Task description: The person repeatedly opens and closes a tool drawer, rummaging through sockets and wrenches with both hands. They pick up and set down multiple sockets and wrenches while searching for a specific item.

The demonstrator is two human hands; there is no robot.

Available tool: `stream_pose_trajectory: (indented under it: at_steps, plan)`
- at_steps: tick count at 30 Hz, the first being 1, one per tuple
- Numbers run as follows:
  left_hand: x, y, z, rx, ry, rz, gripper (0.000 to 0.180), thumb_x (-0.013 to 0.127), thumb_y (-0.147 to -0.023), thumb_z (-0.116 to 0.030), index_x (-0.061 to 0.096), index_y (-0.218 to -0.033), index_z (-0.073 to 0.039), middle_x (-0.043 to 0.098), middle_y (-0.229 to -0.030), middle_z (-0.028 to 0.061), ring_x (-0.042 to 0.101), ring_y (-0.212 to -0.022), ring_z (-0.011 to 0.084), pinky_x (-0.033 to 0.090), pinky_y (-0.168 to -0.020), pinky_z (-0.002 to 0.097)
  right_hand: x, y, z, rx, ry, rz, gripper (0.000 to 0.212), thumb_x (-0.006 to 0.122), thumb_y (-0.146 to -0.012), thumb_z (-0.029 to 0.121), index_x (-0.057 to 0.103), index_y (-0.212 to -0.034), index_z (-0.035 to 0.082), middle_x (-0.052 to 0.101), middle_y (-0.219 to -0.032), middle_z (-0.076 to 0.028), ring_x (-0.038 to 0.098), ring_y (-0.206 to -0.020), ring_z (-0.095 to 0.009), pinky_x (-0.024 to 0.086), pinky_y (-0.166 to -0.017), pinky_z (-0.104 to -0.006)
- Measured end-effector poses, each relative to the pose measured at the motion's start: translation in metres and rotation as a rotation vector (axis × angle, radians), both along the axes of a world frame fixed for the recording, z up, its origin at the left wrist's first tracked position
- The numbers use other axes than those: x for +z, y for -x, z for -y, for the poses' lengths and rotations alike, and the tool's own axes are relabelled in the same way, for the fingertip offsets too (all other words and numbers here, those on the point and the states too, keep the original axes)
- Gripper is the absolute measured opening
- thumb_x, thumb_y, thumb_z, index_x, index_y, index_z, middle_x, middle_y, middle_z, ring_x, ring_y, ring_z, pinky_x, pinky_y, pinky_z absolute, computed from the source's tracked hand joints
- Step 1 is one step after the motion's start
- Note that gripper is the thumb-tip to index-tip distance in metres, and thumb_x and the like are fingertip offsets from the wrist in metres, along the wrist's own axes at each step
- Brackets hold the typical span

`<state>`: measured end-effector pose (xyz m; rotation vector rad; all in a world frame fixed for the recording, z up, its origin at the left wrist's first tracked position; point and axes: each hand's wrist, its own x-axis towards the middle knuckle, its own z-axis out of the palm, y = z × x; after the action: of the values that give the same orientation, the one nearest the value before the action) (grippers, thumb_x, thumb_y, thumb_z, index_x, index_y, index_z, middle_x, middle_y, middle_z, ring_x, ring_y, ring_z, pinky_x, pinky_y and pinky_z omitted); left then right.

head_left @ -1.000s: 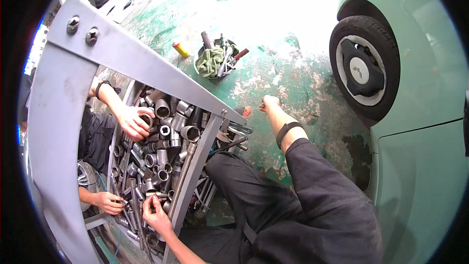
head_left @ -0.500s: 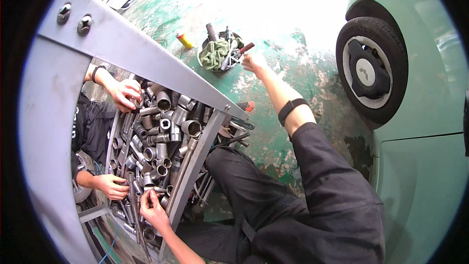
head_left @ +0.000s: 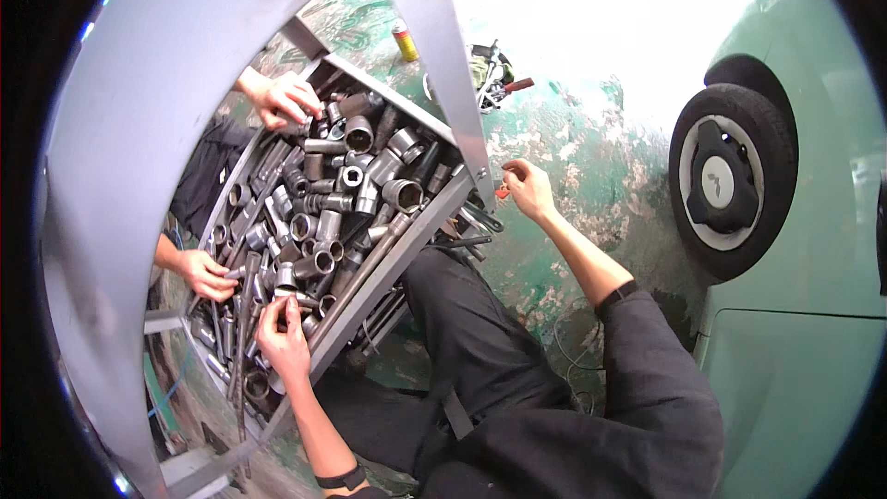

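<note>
Low at the left, my left hand (head_left: 285, 344) pinches a small shiny metal socket (head_left: 285, 294) between thumb and fingertips, above the near edge of a heap of sockets (head_left: 356, 176) in a metal tray. My right hand (head_left: 528, 190) hangs beyond the tray's right corner, fingers loosely bent and apart, with nothing visible in it. A small orange-red object (head_left: 502, 192) shows beside its fingertips; whether they touch is unclear. Across the tray, another person's hand (head_left: 288, 99) rests among the sockets at the far end, and a second hand (head_left: 209, 275) touches pieces at the left side.
A grey metal frame (head_left: 425, 46) slants over the tray. Tools (head_left: 476, 222) stick out below its right corner. On the worn green floor (head_left: 573, 139) stand a container of tools (head_left: 490, 74) and a yellow-red can (head_left: 404, 41). At right is a pale green car (head_left: 813, 222) with its wheel (head_left: 725, 185).
My right hand has drawn back from the container of tools toward the tray's corner. My left hand stays at the sockets. The view has shifted, so the frame appears tilted differently.
</note>
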<state>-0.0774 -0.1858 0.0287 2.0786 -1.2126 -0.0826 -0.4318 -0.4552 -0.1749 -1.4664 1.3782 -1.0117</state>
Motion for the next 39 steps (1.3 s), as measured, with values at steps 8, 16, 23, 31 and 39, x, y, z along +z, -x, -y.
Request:
stream_pose_trajectory:
  at_steps: [8, 16, 23, 31, 39]
  plan:
    - [0.021, 0.02, 0.008, -0.121, 0.068, 0.119, 0.012, 0.07, -0.087, -0.009, 0.07, -0.094, 0.0, 0.068, -0.082, 0.0111, 0.064, -0.072, 0.0234, 0.05, -0.066, 0.0342, 0.128, -0.038, -0.074, -0.118, 0.454, 0.238, 0.021, 0.067, -0.085, 0.003, 0.064, -0.106, 0.002, 0.055, -0.064, -0.001, 0.049, -0.057, -0.007, 0.041, -0.054, -0.0234]
    - [0.056, 0.076, 0.069, -0.433, -0.115, 0.212, 0.025, 0.07, -0.086, -0.026, 0.071, -0.102, -0.007, 0.071, -0.091, 0.0113, 0.068, -0.081, 0.0309, 0.053, -0.074, 0.0408, 0.213, -0.077, -0.081, 0.305, 0.865, -0.153, 0.02, 0.07, -0.074, 0.008, 0.066, -0.094, 0.006, 0.065, -0.085, -0.009, 0.063, -0.085, -0.028, 0.049, -0.076, -0.0393]
    - [0.044, 0.079, 0.116, -0.308, -0.498, 0.483, 0.029, 0.072, -0.084, -0.035, 0.072, -0.101, -0.012, 0.072, -0.088, 0.0118, 0.07, -0.078, 0.0288, 0.054, -0.071, 0.0432, 0.213, -0.107, -0.062, 0.416, 0.441, -0.504, 0.038, 0.071, -0.077, 0.035, 0.064, -0.104, 0.01, 0.069, -0.084, -0.017, 0.069, -0.077, -0.035, 0.055, -0.068, -0.0459]
    - [0.011, 0.083, 0.122, -0.485, -0.283, 0.46, 0.018, 0.056, -0.085, -0.011, 0.072, -0.091, -0.016, 0.069, -0.09, 0.0105, 0.067, -0.087, 0.0306, 0.053, -0.072, 0.0468, 0.193, -0.111, -0.071, 0.249, 0.417, -0.516, 0.035, 0.069, -0.081, 0.04, 0.07, -0.113, 0.024, 0.07, -0.073, -0.006, 0.068, -0.07, -0.03, 0.052, -0.063, -0.0433]
    - [-0.007, 0.084, 0.121, -0.457, 0.061, 0.444, 0.022, 0.056, -0.085, -0.01, 0.074, -0.098, -0.014, 0.07, -0.093, 0.0097, 0.067, -0.086, 0.0326, 0.053, -0.075, 0.0454, 0.2, -0.113, -0.074, 0.217, 0.392, -0.608, 0.037, 0.071, -0.079, 0.04, 0.07, -0.112, 0.023, 0.074, -0.079, -0.002, 0.07, -0.073, -0.025, 0.054, -0.069, -0.0392]
